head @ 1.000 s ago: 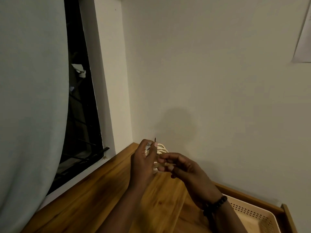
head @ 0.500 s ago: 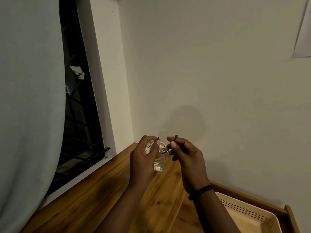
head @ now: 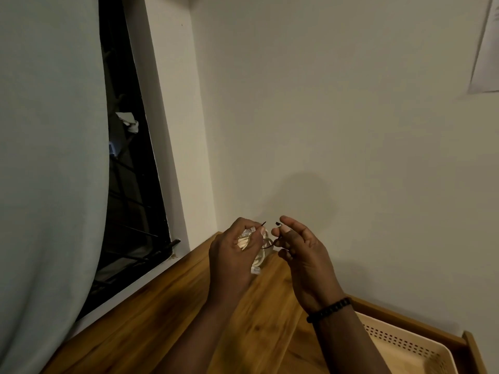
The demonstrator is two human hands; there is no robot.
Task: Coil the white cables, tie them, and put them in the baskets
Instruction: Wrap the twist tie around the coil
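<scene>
Gripping a coiled white cable (head: 259, 249), the left hand (head: 232, 255) has its fingers curled round the bundle and holds it in the air above the wooden table (head: 151, 319), near the corner of the wall. One clear plug of the cable hangs below the fist. A thin dark tie (head: 268, 245) loops round the coil: one end sticks up past the left thumb, the other is pinched between thumb and forefinger of the right hand (head: 302, 255), whose remaining fingers are loosely spread. The two hands sit just beside each other, apart by a narrow gap. A black bead bracelet (head: 329, 310) circles the right wrist. A cream perforated basket (head: 405, 346) rests on the table at lower right, well apart from the cable. A pale curtain (head: 48, 157) hangs at left beside a dark window (head: 129, 184).
</scene>
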